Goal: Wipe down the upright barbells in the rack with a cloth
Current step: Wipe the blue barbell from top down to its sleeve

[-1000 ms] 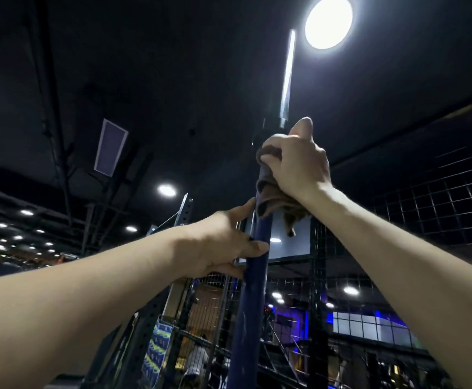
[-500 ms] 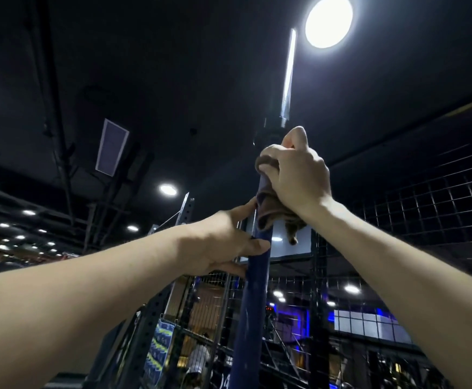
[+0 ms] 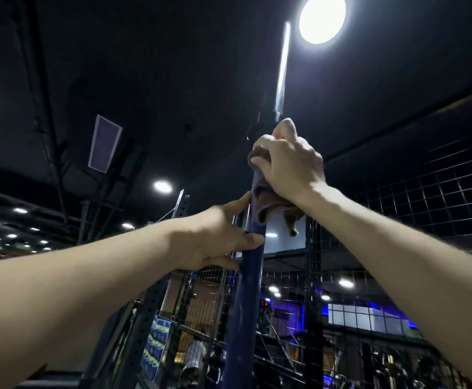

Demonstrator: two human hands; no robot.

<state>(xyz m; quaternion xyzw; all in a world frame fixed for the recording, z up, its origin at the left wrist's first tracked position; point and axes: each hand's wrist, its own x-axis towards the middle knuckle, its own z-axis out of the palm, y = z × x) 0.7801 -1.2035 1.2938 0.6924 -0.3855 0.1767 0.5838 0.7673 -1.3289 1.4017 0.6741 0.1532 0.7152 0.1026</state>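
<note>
An upright barbell rises through the middle of the view, with a thick blue sleeve (image 3: 247, 304) below and a thin shiny shaft (image 3: 282, 66) above, pointing at the ceiling. My right hand (image 3: 288, 167) grips a brown cloth (image 3: 265, 203) wrapped round the top of the blue sleeve, just under the collar. A corner of the cloth hangs down at the right. My left hand (image 3: 218, 240) holds the sleeve a little lower, thumb across its front and fingers behind it.
A black wire-mesh wall (image 3: 426, 197) stands behind and to the right. A perforated steel rack upright (image 3: 133, 318) rises at the lower left, with a printed poster (image 3: 156, 343) beside it. A bright round ceiling lamp (image 3: 322, 18) glares right next to the shaft's tip.
My right hand with the cloth slid down the sleeve a little, then back up to about where it was. My left hand has kept its hold.
</note>
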